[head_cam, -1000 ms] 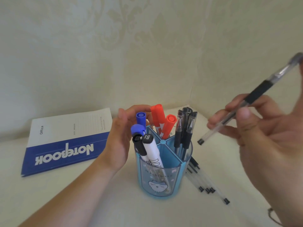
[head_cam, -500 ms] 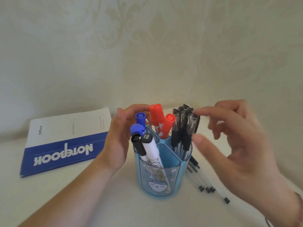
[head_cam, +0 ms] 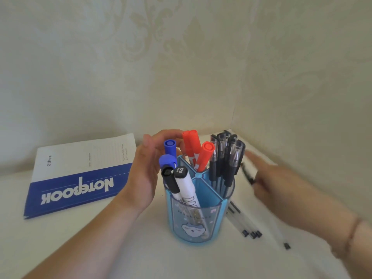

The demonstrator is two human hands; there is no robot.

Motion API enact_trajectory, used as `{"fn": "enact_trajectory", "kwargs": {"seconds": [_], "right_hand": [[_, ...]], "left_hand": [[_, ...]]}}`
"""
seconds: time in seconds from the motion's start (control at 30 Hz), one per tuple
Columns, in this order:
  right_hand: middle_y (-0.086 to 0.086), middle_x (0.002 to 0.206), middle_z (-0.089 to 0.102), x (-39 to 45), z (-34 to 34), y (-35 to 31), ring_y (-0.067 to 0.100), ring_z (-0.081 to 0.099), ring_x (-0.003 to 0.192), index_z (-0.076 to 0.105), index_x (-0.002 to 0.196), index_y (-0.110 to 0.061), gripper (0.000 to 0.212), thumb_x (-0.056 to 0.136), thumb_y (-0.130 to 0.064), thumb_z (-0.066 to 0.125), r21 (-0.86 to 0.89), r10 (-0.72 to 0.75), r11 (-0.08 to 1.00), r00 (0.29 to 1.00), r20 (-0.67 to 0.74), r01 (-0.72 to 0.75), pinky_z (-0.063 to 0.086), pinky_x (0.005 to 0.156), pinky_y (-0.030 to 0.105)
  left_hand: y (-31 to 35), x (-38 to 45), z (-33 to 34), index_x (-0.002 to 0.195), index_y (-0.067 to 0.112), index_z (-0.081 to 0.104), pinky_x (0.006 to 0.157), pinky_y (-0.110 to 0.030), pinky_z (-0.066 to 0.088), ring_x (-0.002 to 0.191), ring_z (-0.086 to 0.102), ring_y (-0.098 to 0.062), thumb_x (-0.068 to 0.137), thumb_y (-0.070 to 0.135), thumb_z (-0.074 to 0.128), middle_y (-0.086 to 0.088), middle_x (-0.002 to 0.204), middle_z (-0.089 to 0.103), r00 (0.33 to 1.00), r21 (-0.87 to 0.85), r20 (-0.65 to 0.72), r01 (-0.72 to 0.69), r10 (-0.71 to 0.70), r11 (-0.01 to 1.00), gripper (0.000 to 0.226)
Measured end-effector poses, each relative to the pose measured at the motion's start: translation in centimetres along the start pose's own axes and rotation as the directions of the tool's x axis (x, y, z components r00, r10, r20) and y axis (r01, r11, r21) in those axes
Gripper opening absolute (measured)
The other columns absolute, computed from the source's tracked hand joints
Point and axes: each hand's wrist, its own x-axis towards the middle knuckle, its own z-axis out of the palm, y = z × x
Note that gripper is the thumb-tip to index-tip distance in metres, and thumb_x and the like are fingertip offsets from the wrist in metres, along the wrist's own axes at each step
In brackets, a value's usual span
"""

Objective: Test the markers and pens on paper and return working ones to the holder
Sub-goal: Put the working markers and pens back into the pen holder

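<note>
Blue plastic, the holder [head_cam: 198, 208] stood between my hands on the table [head_cam: 100, 248], split into compartments. Black gel pens [head_cam: 225, 158] filled the right-hand one, caps up; two red markers [head_cam: 198, 152] leaned in the back one; blue markers [head_cam: 168, 156], a black one and a white-barrelled marker [head_cam: 186, 186] shared the front-left one.

My left hand [head_cam: 145, 178] was curled round the holder's far left side, thumb and fingertips up by the blue caps; whether it gripped the rim or one of the markers, I could not tell. My right hand [head_cam: 281, 186] was low beside the holder, blurred, over the loose pens [head_cam: 251, 228] lying on the table, with a dark pen at its fingers; whether it pinched that pen I could not tell either.

Judging by that, much was already back in the holder, while several loose pens were not yet sorted. The notebook [head_cam: 78, 174] lay closed at the left, well apart from them, so any testing would have needed it opened.
</note>
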Motion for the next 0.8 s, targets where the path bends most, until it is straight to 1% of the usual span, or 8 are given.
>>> {"fn": "enact_trajectory", "kwargs": {"seconds": [0.07, 0.17, 0.27, 0.37, 0.43, 0.5, 0.63, 0.8], "right_hand": [[-0.006, 0.083, 0.065, -0.2, -2.3, 0.7, 0.016, 0.059, 0.064, 0.025, 0.143, -0.049, 0.066, 0.09, -0.021, 0.052, 0.208, 0.002, 0.977, 0.975, -0.224, 0.046, 0.045, 0.066, 0.03], [-0.008, 0.079, 0.06, -1.0, -4.5, -0.2, 0.019, 0.06, 0.048, 0.046, 0.127, -0.05, 0.05, 0.087, -0.021, 0.057, 0.589, 0.104, 0.735, 0.803, -0.587, 0.336, 0.049, 0.046, 0.031], [0.016, 0.087, 0.057, -1.2, -4.1, -2.3, 0.016, 0.059, 0.051, 0.039, 0.134, 0.0, 0.064, 0.083, -0.033, 0.057, 0.657, 0.197, 0.572, 0.696, -0.691, 0.491, 0.046, 0.046, 0.024], [0.014, 0.096, 0.055, -1.8, -3.0, -4.9, 0.021, 0.062, 0.067, 0.041, 0.132, -0.004, 0.053, 0.089, -0.03, 0.059, 0.551, 0.076, 0.628, 0.661, -0.746, 0.55, 0.049, 0.058, 0.027], [0.004, 0.099, 0.052, -2.1, -2.6, -5.7, 0.019, 0.061, 0.083, 0.051, 0.124, -0.025, 0.033, 0.092, -0.02, 0.055, 0.366, -0.142, 0.762, 0.689, -0.711, 0.535, 0.049, 0.066, 0.028], [0.004, 0.1, 0.049, -2.2, -2.4, -5.6, 0.017, 0.055, 0.089, 0.059, 0.12, -0.023, 0.03, 0.091, -0.019, 0.054, 0.239, -0.299, 0.798, 0.707, -0.641, 0.554, 0.044, 0.069, 0.026], [-0.003, 0.088, 0.052, -1.2, -2.1, -4.1, 0.021, 0.054, 0.071, 0.056, 0.115, -0.036, 0.033, 0.088, -0.018, 0.057, 0.565, -0.07, 0.662, 0.791, -0.608, 0.493, 0.043, 0.057, 0.039], [-0.018, 0.086, 0.057, 0.4, 2.2, -2.3, 0.001, 0.054, 0.064, 0.045, 0.092, -0.052, 0.017, 0.076, -0.051, 0.051, 0.226, -0.087, 0.968, 0.989, -0.123, 0.113, 0.045, 0.064, 0.025]], "left_hand": [[0.1, -0.1, 0.0, 0.108, 0.022, 0.07, 0.098, -0.041, 0.045, 0.106, 0.061, -0.028, 0.075, 0.082, 0.045, -0.006, 0.108, 0.069, 1.0, 0.011, 0.0, -0.004, 0.004, 1.0, 0.073], [0.1, -0.1, 0.0, 0.106, 0.023, 0.07, 0.102, -0.046, 0.042, 0.109, 0.059, -0.027, 0.074, 0.083, 0.046, -0.003, 0.11, 0.068, 1.0, 0.03, -0.005, 0.0, 0.0, 1.0, 0.072], [0.0, -0.1, 0.0, 0.105, 0.026, 0.071, 0.102, -0.045, 0.042, 0.108, 0.06, -0.024, 0.073, 0.084, 0.046, -0.001, 0.11, 0.068, 1.0, 0.029, -0.013, 0.002, -0.002, 1.0, 0.071], [0.0, -0.1, -0.1, 0.105, 0.025, 0.071, 0.104, -0.049, 0.039, 0.11, 0.059, -0.026, 0.073, 0.084, 0.046, -0.005, 0.113, 0.066, 1.0, 0.039, -0.017, -0.005, 0.005, 0.999, 0.072], [0.0, -0.1, -0.1, 0.105, 0.025, 0.071, 0.105, -0.05, 0.039, 0.109, 0.058, -0.026, 0.072, 0.085, 0.046, -0.005, 0.112, 0.066, 1.0, 0.04, -0.023, -0.001, 0.002, 0.999, 0.073], [0.0, -0.1, 0.0, 0.105, 0.024, 0.071, 0.102, -0.045, 0.042, 0.107, 0.06, -0.025, 0.073, 0.084, 0.046, -0.003, 0.11, 0.068, 1.0, 0.044, -0.018, 0.0, 0.001, 0.999, 0.073], [-0.1, -0.1, -0.1, 0.107, 0.023, 0.07, 0.105, -0.049, 0.039, 0.114, 0.057, -0.033, 0.073, 0.084, 0.045, -0.008, 0.115, 0.065, 1.0, 0.035, -0.016, -0.001, 0.002, 0.999, 0.074], [-0.3, 0.0, -0.2, 0.109, 0.021, 0.069, 0.106, -0.05, 0.038, 0.116, 0.055, -0.039, 0.074, 0.083, 0.046, -0.015, 0.117, 0.065, 1.0, 0.034, -0.018, 0.005, -0.005, 0.999, 0.075]]}}
